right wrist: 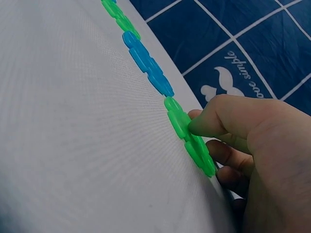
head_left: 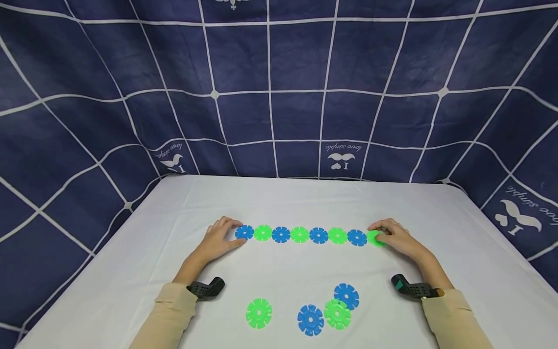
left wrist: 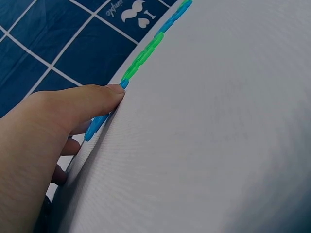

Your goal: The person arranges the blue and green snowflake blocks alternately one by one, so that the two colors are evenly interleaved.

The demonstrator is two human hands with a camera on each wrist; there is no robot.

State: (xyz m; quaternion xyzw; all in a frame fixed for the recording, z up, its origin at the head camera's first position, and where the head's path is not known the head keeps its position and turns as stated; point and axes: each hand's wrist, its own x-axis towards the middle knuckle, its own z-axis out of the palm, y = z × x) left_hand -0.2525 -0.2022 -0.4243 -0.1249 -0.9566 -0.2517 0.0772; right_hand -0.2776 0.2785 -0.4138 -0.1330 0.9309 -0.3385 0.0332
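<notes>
Several notched plastic interlocking discs lie in a row, blue and green by turns. At its left end my left hand (head_left: pixel 218 240) pinches the blue disc (head_left: pixel 244 232), thumb at the near edge and fingers at the far edge. The left wrist view shows that thumb (left wrist: pixel 104 99) against the blue disc (left wrist: pixel 95 127). My right hand (head_left: pixel 397 237) holds the green disc (head_left: pixel 375 238) at the right end. In the right wrist view its thumb (right wrist: pixel 209 121) presses on the green disc (right wrist: pixel 182 127), which meets the adjoining blue disc (right wrist: pixel 148 64). Some fingertips are hidden.
Nearer the front lie a loose green disc (head_left: pixel 259 313), a blue disc (head_left: pixel 311 320), and another green disc (head_left: pixel 337 314) overlapping a blue one (head_left: pixel 347 296). A white cloth (head_left: pixel 196 198) covers the table. A dark blue checked curtain (head_left: pixel 296 116) hangs behind it.
</notes>
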